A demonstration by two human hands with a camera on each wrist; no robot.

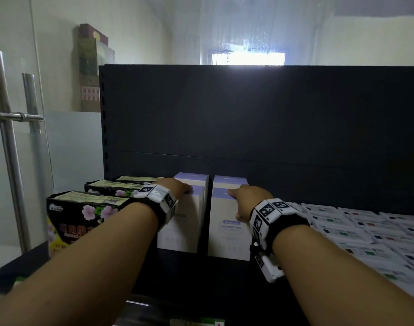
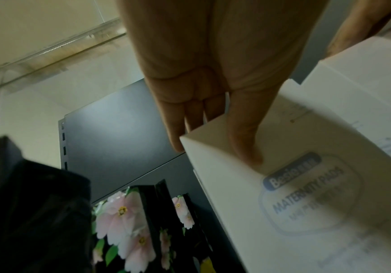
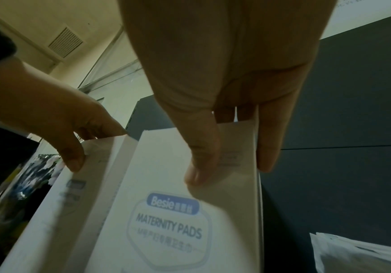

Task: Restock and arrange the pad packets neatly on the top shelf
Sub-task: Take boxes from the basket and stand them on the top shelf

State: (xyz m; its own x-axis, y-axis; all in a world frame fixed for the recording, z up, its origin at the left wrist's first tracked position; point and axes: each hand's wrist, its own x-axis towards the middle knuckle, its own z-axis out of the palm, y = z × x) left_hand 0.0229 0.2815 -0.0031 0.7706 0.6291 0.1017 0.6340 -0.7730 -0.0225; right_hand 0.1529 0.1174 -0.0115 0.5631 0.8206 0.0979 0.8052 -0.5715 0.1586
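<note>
With the left hand [image 1: 177, 188] gripping the top of one white pad box [image 1: 181, 222] and the right hand [image 1: 247, 200] gripping its neighbour [image 1: 227, 231] at lower centre of the shelf [image 1: 224, 274], uneven pushing could skew the rows or topple the flowered packets [image 1: 83, 215] at lower left.

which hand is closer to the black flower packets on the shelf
Left. The left hand grips the left white box, right beside the black flower packets. The right hand grips the right white box, one box farther away.
</note>
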